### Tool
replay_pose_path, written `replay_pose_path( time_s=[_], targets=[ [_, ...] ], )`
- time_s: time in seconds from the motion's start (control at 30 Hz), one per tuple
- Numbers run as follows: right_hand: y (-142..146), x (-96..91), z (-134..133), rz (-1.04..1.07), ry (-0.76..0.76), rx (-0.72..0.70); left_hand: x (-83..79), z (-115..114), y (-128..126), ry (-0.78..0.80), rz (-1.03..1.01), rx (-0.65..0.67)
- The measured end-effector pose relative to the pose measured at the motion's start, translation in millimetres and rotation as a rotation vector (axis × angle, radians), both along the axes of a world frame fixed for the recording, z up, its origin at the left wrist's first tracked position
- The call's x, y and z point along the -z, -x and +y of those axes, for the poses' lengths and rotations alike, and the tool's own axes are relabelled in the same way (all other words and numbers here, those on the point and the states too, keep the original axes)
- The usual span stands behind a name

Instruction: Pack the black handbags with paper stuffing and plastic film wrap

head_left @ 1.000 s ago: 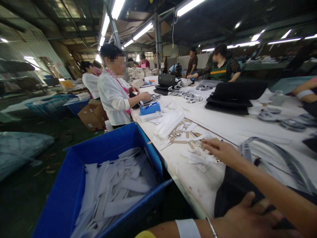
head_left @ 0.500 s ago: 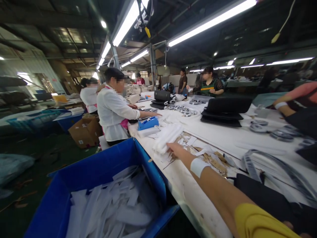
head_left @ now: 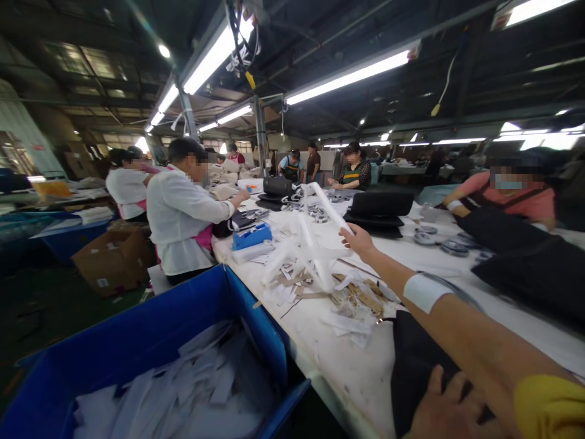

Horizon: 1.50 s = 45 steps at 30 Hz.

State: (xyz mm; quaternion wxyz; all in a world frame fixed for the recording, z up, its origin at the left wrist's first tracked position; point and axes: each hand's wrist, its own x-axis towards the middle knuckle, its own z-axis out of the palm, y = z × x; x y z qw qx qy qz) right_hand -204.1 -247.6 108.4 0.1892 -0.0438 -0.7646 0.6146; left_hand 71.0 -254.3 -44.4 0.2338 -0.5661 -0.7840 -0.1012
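Observation:
My left hand (head_left: 359, 239), with a white band on its wrist and a yellow sleeve, is stretched out over the white table (head_left: 365, 360). It is closed on a bundle of long white strips (head_left: 315, 235), lifted off the table and hanging down to the left. Below them lie brown and white paper scraps (head_left: 351, 299). My right hand (head_left: 445, 407) lies at the bottom edge with its fingers flat on a black fabric piece (head_left: 411, 360) and holds nothing.
A blue bin (head_left: 256, 317) full of white strips stands against the table's near left side. A person in a white top (head_left: 176, 213) works beside a blue tape holder (head_left: 251, 236). Black bags (head_left: 379, 207), tape rolls (head_left: 450, 246) and other workers line the far side.
My left hand reached to the pile of white strips, closed on it and lifted it up to the right. My right hand now lies on the black piece. The camera turned left.

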Motion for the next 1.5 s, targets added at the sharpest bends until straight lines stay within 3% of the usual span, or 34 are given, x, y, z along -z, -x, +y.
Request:
replay_pose_path(
  time_s=[0.1,0.2,0.3,0.4,0.47,0.57,0.63,0.73,0.83,0.9,1.07,1.27,1.4,1.5],
  targets=[
    [-7,-35.6,29,0.145,-0.003,0.094,1.7,-6,1,-0.053,-0.101,-0.068],
    [-24,-70.1,65,0.275,-0.033,0.219,1.6,-8,1,-0.088,-0.195,-0.026],
    [-66,-93.0,113,0.403,-0.368,0.350,-1.3,-8,-1,-0.143,-0.310,-0.030],
    [-134,-98.3,167,0.453,-0.877,0.449,-5.2,-4,-3,-0.185,-0.399,-0.091],
    [-185,-92.5,202,0.402,-1.139,0.443,-7.5,0,-1,-0.201,-0.412,-0.119],
    [-259,-69.9,248,0.242,-1.331,0.353,-11.7,4,7,-0.192,-0.390,-0.132],
    [-302,-45.0,274,0.104,-1.321,0.274,-16.4,5,14,-0.181,-0.383,-0.107],
    [-351,1.8,302,-0.121,-1.165,0.099,-26.5,3,20,-0.205,-0.390,-0.042],
    [-377,42.6,316,-0.309,-0.920,-0.089,-35.8,-2,15,-0.261,-0.351,-0.002],
    [-383,57.5,319,-0.411,-0.753,-0.180,-39.7,-5,9,-0.283,-0.299,0.010],
    [-381,56.8,316,-0.641,-0.416,-0.435,-42.5,-11,-1,-0.320,-0.210,0.013],
    [-377,53.4,307,-0.778,-0.295,-0.522,-40.2,-10,10,-0.282,-0.251,-0.013],
    [-378,59.4,301,-0.746,-0.301,-0.321,-35.7,-6,15,-0.239,-0.269,-0.088],
    [-386,64.1,303,-0.655,-0.397,-0.148,-33.6,-7,13,-0.247,-0.265,-0.100]
  ],
)
